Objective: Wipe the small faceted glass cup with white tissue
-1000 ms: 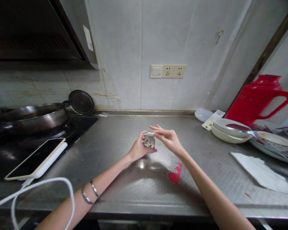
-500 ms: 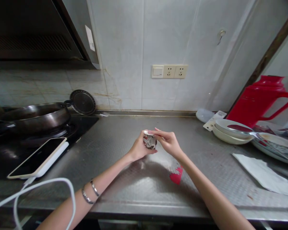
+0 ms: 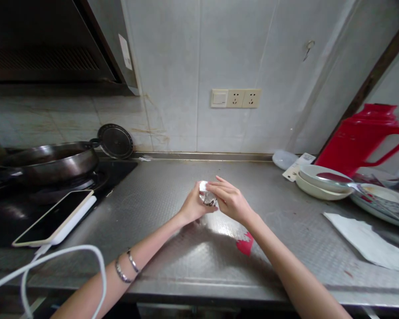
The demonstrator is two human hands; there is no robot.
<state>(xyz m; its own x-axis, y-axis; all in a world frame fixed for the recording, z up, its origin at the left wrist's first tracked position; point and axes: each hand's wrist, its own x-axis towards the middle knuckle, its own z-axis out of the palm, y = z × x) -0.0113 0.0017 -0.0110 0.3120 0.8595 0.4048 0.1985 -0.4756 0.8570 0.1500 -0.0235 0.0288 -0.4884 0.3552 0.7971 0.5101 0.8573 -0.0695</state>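
Note:
My left hand (image 3: 192, 204) is wrapped around a small shiny, silvery round object (image 3: 207, 199), held above the steel counter. Its exact kind is hard to make out; it looks like a little cup. A bright white patch (image 3: 203, 186) shows at its upper edge. From the right, my right hand (image 3: 229, 199) lays its closed fingers over the object's top and right side, covering part of it. Whether those fingers pinch anything separate is hidden. A torn-edged red piece (image 3: 244, 245) lies on the counter beside my right forearm.
A phone (image 3: 55, 217) with a white cable (image 3: 66, 252) lies at the left, near a steel pan (image 3: 53, 164) on the hob. On the right are stacked bowls (image 3: 324, 186), a red thermos jug (image 3: 359, 141) and a white paper sheet (image 3: 365, 243). Sockets (image 3: 236, 98) are on the wall.
My right fingers have moved over the object and cover more of its open round end. The white patch now shows larger. My left hand keeps its hold in about the same place.

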